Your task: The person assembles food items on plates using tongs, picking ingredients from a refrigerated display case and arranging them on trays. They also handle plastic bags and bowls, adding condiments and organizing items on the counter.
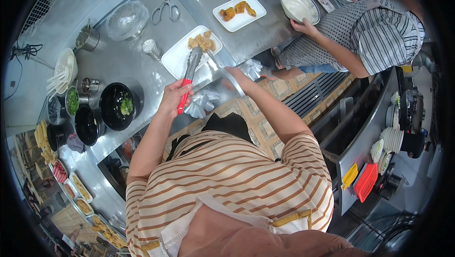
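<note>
your left hand curls its fingers round one pair of red-handled tongs, tips at the food pieces: pale brown, lumpy, heaped at the far end of one white rectangular plate. your right hand is blurred; i cannot tell how its fingers stand. beyond lies a second plate with three orange-brown chunks.

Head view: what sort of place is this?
Probably a commercial kitchen: a long steel counter, stacked white plates at the right, and a dark slotted floor grating.
</note>
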Action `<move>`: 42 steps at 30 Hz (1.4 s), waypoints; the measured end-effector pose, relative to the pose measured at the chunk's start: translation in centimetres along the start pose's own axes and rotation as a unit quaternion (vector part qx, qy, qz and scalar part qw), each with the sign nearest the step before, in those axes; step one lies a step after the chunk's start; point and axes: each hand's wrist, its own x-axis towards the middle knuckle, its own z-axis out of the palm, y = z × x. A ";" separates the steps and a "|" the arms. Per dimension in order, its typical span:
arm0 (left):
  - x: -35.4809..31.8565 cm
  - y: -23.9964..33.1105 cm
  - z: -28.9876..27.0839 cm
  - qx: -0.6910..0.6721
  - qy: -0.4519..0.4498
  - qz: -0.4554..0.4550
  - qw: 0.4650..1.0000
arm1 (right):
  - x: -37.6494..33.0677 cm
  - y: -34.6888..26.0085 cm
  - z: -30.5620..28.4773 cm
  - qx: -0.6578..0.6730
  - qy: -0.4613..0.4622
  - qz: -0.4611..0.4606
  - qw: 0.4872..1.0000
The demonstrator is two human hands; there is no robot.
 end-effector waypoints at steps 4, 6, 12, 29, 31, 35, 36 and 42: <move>1.1 0.8 -0.2 -0.012 0.020 -0.001 1.000 | 3.5 -0.5 -0.3 -0.052 0.009 0.018 0.998; 2.1 1.2 -0.2 -0.008 0.027 -0.006 1.000 | 5.0 0.2 -0.4 -0.092 0.026 0.008 0.995; 4.1 0.8 -0.6 0.043 0.048 0.015 0.998 | 5.9 -1.5 -0.2 -0.091 0.015 0.082 0.992; -3.3 -3.8 -4.3 0.303 0.214 0.280 0.886 | -4.5 1.4 5.0 0.077 0.060 -0.057 0.994; -7.0 -6.6 -7.0 0.285 0.262 0.286 0.876 | -4.4 -1.2 7.5 -0.043 -0.024 -0.148 0.988; -15.6 -13.3 -11.8 0.054 0.333 0.259 0.905 | -1.5 -5.0 17.8 -0.258 -0.200 -0.215 0.920; -18.2 -15.4 -13.0 0.039 0.373 0.266 0.888 | -1.4 -7.0 20.5 -0.271 -0.215 -0.225 0.911; -32.2 -21.5 -17.4 -0.104 0.594 0.277 0.748 | -5.7 -19.4 38.9 -0.347 -0.346 -0.351 0.798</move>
